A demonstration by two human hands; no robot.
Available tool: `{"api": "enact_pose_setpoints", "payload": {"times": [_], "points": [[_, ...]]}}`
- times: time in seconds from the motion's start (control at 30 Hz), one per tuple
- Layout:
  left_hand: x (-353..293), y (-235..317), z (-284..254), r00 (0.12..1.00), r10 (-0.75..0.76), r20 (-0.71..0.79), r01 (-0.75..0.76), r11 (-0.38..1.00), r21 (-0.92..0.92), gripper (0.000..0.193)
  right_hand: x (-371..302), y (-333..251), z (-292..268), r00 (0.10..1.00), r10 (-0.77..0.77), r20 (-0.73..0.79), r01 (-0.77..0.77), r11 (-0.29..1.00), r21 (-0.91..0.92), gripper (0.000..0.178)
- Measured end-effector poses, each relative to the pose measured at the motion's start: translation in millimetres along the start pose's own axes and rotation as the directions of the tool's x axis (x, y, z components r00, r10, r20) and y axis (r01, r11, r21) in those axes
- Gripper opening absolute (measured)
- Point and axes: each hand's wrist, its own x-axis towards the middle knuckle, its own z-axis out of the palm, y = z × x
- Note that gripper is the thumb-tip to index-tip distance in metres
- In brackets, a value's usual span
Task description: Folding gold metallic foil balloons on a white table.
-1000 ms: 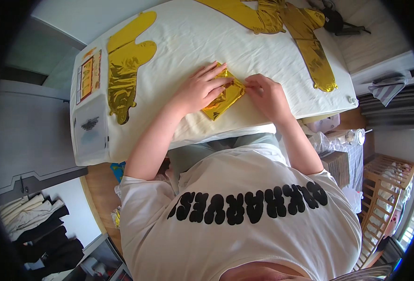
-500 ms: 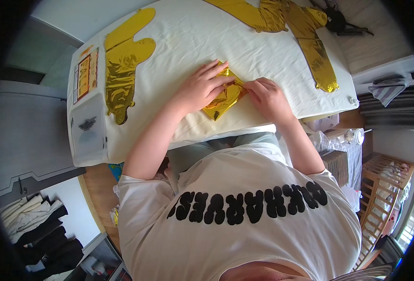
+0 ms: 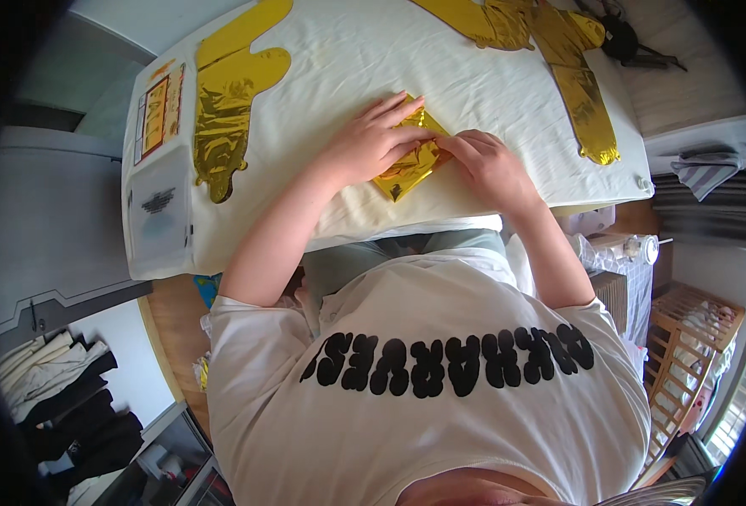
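Observation:
A shiny gold foil balloon, folded into a flat packet (image 3: 397, 179), lies on the white-covered surface in front of me. My left hand (image 3: 371, 145) rests flat across its left and upper part, fingers spread. At the packet's right edge my right hand (image 3: 493, 167) pinches the foil between thumb and fingertips, close beside the left fingertips. Parts of the packet are hidden beneath my fingers. To the left lies a flat gold foil balloon (image 3: 225, 101), uninflated and creased.
More flat gold balloons (image 3: 582, 97) lie at the far right, beside a black object with straps (image 3: 622, 38). A printed card (image 3: 160, 114) and a translucent plastic bag (image 3: 160, 219) are at the left edge. A wooden crib (image 3: 685, 354) stands at right.
The whole view has shifted slightly. My right fingertips have come closer to the left fingertips at the foil's edge; the left hand still presses on the packet.

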Motion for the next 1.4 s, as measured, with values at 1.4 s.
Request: {"api": "enact_pose_setpoints", "payload": {"times": [1.4], "points": [[-14.9,34.7,9.6,0.968,-0.143,0.208,0.212,0.906,-0.366,0.068,-65.4,-47.7,35.7,0.991,-0.017,-0.134,-0.037,0.921,-0.388,0.064]]}}
